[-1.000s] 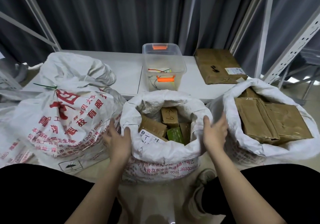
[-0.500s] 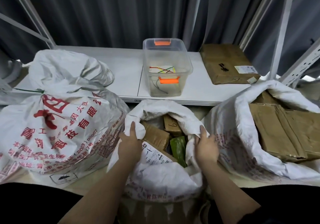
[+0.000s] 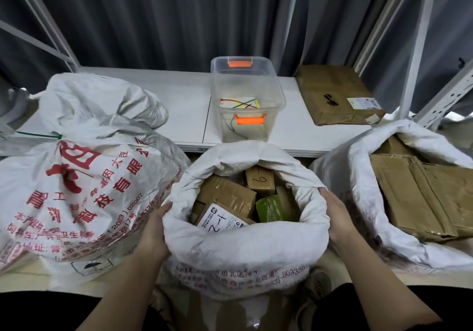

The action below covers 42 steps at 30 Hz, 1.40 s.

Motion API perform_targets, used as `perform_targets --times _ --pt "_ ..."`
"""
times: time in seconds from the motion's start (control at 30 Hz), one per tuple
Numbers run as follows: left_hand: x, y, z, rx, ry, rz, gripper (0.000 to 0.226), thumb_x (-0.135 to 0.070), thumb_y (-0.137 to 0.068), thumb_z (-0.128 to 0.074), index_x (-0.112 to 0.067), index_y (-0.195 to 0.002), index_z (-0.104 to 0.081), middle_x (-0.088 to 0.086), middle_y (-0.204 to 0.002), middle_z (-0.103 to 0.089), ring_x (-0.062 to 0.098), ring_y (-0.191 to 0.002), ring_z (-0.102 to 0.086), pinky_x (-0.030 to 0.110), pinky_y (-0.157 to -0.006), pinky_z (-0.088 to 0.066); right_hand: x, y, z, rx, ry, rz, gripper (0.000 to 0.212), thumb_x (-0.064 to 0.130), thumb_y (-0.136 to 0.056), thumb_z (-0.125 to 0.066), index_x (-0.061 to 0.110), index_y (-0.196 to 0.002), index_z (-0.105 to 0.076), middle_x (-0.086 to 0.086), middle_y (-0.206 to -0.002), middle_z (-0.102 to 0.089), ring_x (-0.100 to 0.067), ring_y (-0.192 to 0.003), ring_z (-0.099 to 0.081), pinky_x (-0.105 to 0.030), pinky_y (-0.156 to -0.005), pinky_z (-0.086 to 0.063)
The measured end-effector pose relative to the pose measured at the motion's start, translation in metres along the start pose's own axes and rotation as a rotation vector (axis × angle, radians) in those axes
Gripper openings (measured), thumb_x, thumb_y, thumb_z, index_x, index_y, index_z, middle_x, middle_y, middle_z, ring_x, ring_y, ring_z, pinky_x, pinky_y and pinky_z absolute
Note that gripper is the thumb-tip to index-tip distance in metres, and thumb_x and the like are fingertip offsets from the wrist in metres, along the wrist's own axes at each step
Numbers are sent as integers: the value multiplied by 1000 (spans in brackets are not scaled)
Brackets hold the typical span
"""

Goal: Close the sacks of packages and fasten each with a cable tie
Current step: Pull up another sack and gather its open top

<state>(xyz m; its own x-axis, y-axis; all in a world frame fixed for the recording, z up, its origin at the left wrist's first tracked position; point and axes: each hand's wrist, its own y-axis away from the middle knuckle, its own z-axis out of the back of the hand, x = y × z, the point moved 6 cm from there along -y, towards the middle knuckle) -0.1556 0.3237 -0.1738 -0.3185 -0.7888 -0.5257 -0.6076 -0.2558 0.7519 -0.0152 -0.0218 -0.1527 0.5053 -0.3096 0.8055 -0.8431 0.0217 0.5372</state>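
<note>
middle sack (image 3: 245,243) between tied sack (image 3: 84,192) left, open sack (image 3: 358,177) right | bin (image 3: 247,100) behind on table (image 3: 184,105)

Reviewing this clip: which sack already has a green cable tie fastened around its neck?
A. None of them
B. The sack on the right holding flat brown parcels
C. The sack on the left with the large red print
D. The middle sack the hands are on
C: the left sack is gathered shut with a green cable tie at its neck, while the middle sack and right sack gape open, showing parcels.
</note>
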Motion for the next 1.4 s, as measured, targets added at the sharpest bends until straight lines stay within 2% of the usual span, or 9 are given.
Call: perform_targets --times 0.13,0.27,0.43,0.7,0.87,1.03,1.2,1.3,1.4 --pt "9 8 5 -25 -101 -33 32 -30 -97 -44 -4 -99 -63 14 -71 -71 23 -60 -68 37 -72 -45 0 13 4 9 221 79 26 22 -102 -43 8 -117 -59 -7 -109 -64 -15 -91 -62 -25 -74 -46" --pt "-4 13 -13 -28 -408 -212 30 -21 -95 -47 -10 -121 -56 15 -106 -64 23 -89 -59 33 -80 -45 12 11 0 -33 577 199 28 23 -102 -39 13 -124 -54 -10 -123 -60 -25 -110 -56 -36 -94 -41" --pt "-41 19 -55 -291 -1260 -900 68 -34 -83 -53 -15 -144 -31 15 -143 -39 30 -129 -38 47 -106 -32 45 9 -40 -293 1297 610 53 36 -95 -42 19 -145 -33 -11 -142 -43 -31 -130 -40 -49 -104 -31" --pt "-53 -62 -156 -125 -2014 -1193 67 -59 -88 -33 -30 -148 -27 19 -144 -38 36 -125 -44 49 -98 -39 31 -67 -122 -57 1811 737 64 56 -96 -34 26 -151 -20 -9 -150 -36 -32 -132 -40 -44 -102 -33" --pt "-54 -106 -161 -121 -1936 -1198 70 -61 -86 -21 -15 -127 -53 16 -102 -67 34 -87 -65 38 -69 -50 26 -112 -123 102 1669 714 47 51 -98 -37 20 -131 -47 -15 -114 -65 -36 -104 -61 -40 -78 -45" --pt "-69 -129 -179 -41 -1605 -972 42 -41 -101 -34 -11 -105 -63 16 -103 -67 32 -99 -61 35 -79 -41 63 -138 -122 217 1070 657 36 31 -100 -47 3 -91 -67 -15 -92 -69 -29 -92 -62 -32 -77 -37" --pt "-93 -143 -199 89 -1161 -756 51 -30 -101 -42 -18 -52 -39 0 -56 -43 22 -69 -42 30 -66 -31 93 -163 -143 273 1079 515 48 45 -99 -45 21 -62 -25 0 -63 -26 -18 -63 -26 -33 -62 -22" --pt "-105 -141 -205 55 -1195 -835 44 -35 -101 -39 -19 -60 -43 1 -64 -48 34 -76 -49 34 -70 -34 114 -164 -142 143 1123 598 42 44 -100 -40 19 -69 -52 2 -73 -54 -20 -72 -50 -34 -70 -37" --pt "-104 -137 -196 -4 -1297 -738 36 -45 -99 -36 -17 -114 -54 12 -115 -61 33 -113 -53 37 -93 -37 120 -155 -131 -8 1331 618 35 44 -100 -37 21 -108 -61 -3 -106 -66 -28 -100 -58 -37 -81 -42"
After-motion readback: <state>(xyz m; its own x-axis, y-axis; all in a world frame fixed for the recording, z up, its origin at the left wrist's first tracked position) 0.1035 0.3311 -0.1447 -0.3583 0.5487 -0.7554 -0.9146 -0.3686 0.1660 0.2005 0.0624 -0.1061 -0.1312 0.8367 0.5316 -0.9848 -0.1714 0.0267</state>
